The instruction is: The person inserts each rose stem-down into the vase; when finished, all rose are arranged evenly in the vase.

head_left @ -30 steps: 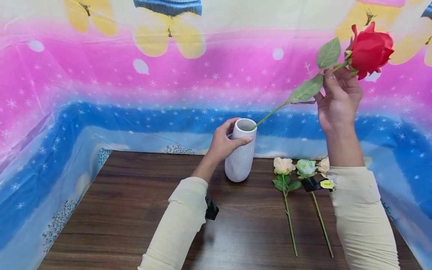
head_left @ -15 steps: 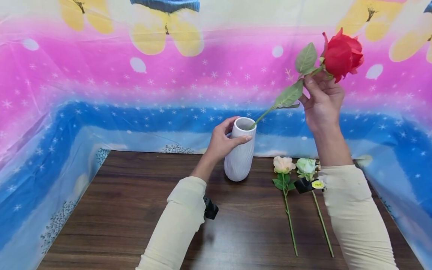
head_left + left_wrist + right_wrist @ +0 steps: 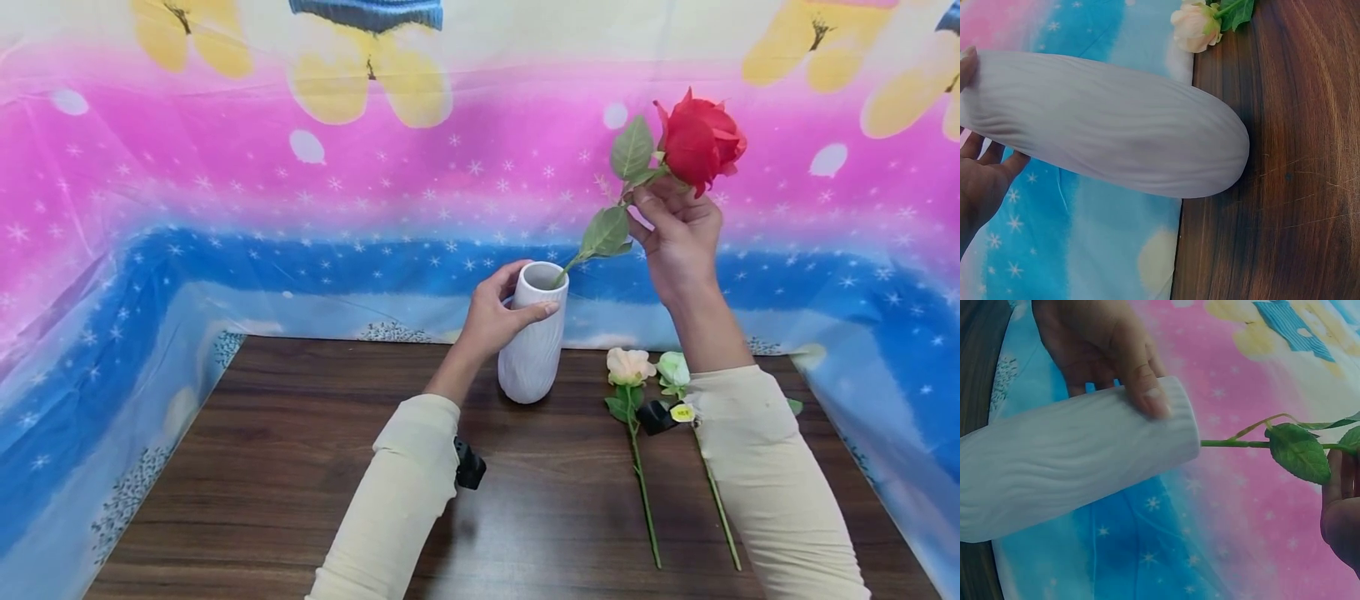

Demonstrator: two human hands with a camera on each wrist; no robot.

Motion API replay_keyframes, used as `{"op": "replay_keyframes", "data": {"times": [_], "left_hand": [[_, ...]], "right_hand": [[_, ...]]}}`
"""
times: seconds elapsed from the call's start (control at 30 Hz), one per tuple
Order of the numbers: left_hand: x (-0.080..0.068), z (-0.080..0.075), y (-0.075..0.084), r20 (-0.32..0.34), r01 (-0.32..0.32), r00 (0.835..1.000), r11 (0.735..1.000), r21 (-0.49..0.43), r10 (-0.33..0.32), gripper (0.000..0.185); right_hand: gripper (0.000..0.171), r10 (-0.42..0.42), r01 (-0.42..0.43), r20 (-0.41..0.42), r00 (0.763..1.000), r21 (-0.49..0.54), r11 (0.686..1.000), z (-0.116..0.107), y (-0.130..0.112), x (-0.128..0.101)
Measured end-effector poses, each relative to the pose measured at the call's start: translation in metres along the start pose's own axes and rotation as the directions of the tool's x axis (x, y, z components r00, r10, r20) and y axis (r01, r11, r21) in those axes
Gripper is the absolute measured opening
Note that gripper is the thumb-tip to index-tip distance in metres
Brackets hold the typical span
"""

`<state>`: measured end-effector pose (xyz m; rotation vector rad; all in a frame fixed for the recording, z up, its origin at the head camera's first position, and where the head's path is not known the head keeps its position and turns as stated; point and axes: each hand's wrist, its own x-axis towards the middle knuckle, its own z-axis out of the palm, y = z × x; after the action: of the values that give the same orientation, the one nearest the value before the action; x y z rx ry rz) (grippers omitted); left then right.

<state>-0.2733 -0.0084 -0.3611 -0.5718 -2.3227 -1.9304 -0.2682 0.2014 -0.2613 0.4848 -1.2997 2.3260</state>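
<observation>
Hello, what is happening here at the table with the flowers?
A person is putting a red rose into a white vase that stands on a wooden table. The left hand grips the vase near its rim, and the right hand holds the rose just below the bloom. The lower end of the stem is already inside the vase mouth. A peach rose and a pale green rose lie on the table beside the vase.

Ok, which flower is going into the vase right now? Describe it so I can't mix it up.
Start at the white vase near the back of the wooden table, gripped by the left hand. A stem slants up from its mouth to the right hand. It is the red rose; the pale flowers lie flat on the table.
</observation>
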Motion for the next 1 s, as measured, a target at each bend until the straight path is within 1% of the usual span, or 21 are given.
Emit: {"op": "replay_keyframes", "data": {"times": [0.1, 0.23, 0.37, 0.47, 0.6, 0.77, 0.83, 1.0], "left_hand": [[0.000, 0.000, 0.000, -0.001, -0.001, 1.000, 1.000, -0.003, 0.001, 0.066], [-0.001, 0.001, 0.000, 0.003, -0.003, 1.000, 1.000, -0.006, 0.003, 0.065], [-0.001, 0.001, 0.001, 0.001, -0.006, 1.000, 1.000, 0.001, 0.006, 0.065], [-0.001, 0.000, 0.001, -0.001, -0.013, 1.000, 1.000, 0.004, 0.013, 0.065], [0.000, 0.000, 0.001, 0.007, -0.022, 1.000, 1.000, -0.004, 0.022, 0.067], [0.000, 0.000, 0.001, 0.007, -0.023, 1.000, 1.000, -0.005, 0.023, 0.068], [0.001, 0.000, 0.000, 0.003, -0.019, 1.000, 1.000, -0.004, 0.019, 0.068], [0.001, 0.000, 0.000, 0.002, -0.013, 1.000, 1.000, 0.000, 0.013, 0.068]], "right_hand": [[0.020, 0.026, -0.026, 0.000, 1.000, -0.018, 1.000, 0.003, 0.004, -0.001], [0.025, 0.037, -0.036, 0.006, 0.999, -0.080, 0.996, 0.004, 0.012, -0.002], [0.028, 0.058, -0.055, 0.025, 0.998, -0.126, 0.991, 0.006, 0.021, -0.004], [0.029, 0.082, -0.075, 0.044, 0.996, -0.142, 0.987, 0.007, 0.027, -0.005], [0.031, 0.099, -0.086, 0.056, 0.993, -0.203, 0.975, 0.007, 0.035, -0.009], [0.032, 0.134, -0.110, 0.060, 0.989, -0.304, 0.946, 0.008, 0.043, -0.013], [0.033, 0.146, -0.119, 0.063, 0.987, -0.317, 0.941, 0.008, 0.046, -0.014], [0.037, 0.163, -0.131, 0.081, 0.983, -0.308, 0.942, 0.008, 0.052, -0.018]]}}
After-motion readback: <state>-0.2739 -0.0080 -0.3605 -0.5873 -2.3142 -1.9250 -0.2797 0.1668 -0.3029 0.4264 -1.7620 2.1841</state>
